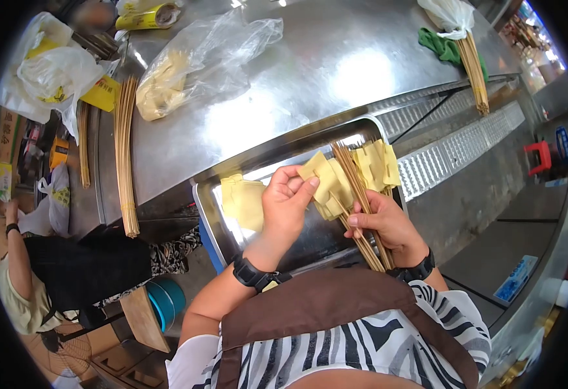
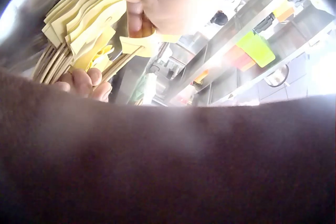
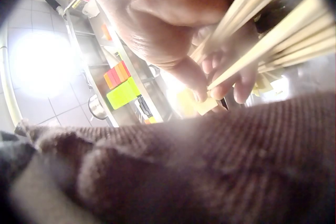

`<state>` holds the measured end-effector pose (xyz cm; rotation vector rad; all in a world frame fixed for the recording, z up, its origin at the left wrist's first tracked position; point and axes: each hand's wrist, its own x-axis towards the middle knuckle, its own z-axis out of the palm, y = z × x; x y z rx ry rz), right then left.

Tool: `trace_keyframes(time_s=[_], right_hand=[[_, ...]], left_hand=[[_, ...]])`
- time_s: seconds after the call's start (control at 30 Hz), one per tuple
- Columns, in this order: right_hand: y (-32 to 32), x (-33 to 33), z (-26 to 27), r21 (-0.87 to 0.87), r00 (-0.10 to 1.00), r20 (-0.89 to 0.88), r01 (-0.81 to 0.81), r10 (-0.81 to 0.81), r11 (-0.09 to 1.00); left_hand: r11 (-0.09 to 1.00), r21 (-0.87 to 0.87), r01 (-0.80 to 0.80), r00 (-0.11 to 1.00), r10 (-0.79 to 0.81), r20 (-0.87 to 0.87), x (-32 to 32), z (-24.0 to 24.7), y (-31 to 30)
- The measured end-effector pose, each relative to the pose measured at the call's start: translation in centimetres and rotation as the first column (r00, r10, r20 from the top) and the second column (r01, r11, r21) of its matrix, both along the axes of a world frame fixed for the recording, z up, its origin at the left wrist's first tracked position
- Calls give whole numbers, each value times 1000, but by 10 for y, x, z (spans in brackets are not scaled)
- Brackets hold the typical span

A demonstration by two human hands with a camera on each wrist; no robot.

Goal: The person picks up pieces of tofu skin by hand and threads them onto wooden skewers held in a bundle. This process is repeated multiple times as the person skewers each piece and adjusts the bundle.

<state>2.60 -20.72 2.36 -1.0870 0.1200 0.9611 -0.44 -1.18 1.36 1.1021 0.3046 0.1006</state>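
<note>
Between thumb and fingers, my left hand (image 1: 285, 206) pinches a pale yellow sheet (image 1: 319, 174) that looks like tofu skin. My right hand (image 1: 391, 225) grips bamboo skewers (image 1: 367, 249), their lower ends toward the brown apron. One skewer's tip meets the pinched sheet in the left wrist view, where several folded sheets (image 2: 86, 11) sit threaded on other skewers. Both hands are over a metal tray (image 1: 201, 194). Inside it, at the left, lies a stack of flat yellow sheets (image 1: 243, 202). More threaded sheets (image 1: 376, 163) are beyond the right hand.
A steel table (image 1: 303, 71) carries a clear plastic bag (image 1: 186, 71) of yellow sheets. Bundled skewers (image 1: 125, 149) overhang its left edge, and another bundle (image 1: 472, 68) its far right beside a green cloth (image 1: 438, 45). Another person (image 1: 70, 272) is at the left by a teal bucket (image 1: 167, 301).
</note>
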Motion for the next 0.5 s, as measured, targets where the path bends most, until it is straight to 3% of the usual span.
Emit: trace_keyframes(time_s=[0.5], right_hand=[[1,1,1,-15,1000,-1,11,-11,1000]], left_hand=[[959,-90,270,959,-276,-60,-12,10,-7]])
